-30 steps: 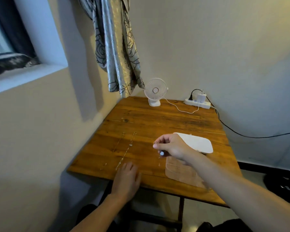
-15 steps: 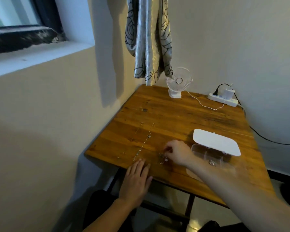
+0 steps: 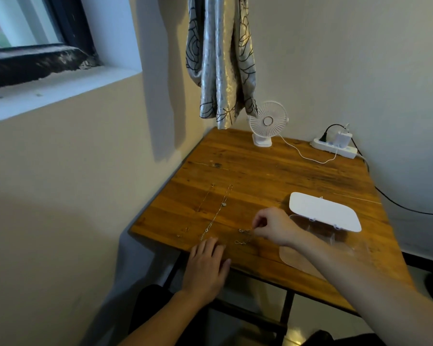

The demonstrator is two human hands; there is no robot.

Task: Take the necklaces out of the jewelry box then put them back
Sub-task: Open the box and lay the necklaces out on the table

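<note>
A clear jewelry box (image 3: 318,236) with its white lid (image 3: 323,211) swung open lies at the right of the wooden table (image 3: 273,176). Two thin chain necklaces are stretched out on the left part: one (image 3: 205,198) nearer the wall, one with a small pendant (image 3: 220,208) beside it. My right hand (image 3: 273,226) pinches a third chain (image 3: 244,236) just above the tabletop, left of the box. My left hand (image 3: 205,263) rests flat on the table's front edge, its fingers spread, near the ends of the laid-out chains.
A small white fan (image 3: 266,123) stands at the table's far corner, its cable running to a white power strip (image 3: 335,148) by the right wall. A patterned curtain (image 3: 223,58) hangs above. The left wall runs along the table's edge.
My right hand came down from above the table with the chain and now holds it low by the tabletop. The view swung left. My left hand stayed at the front edge.
</note>
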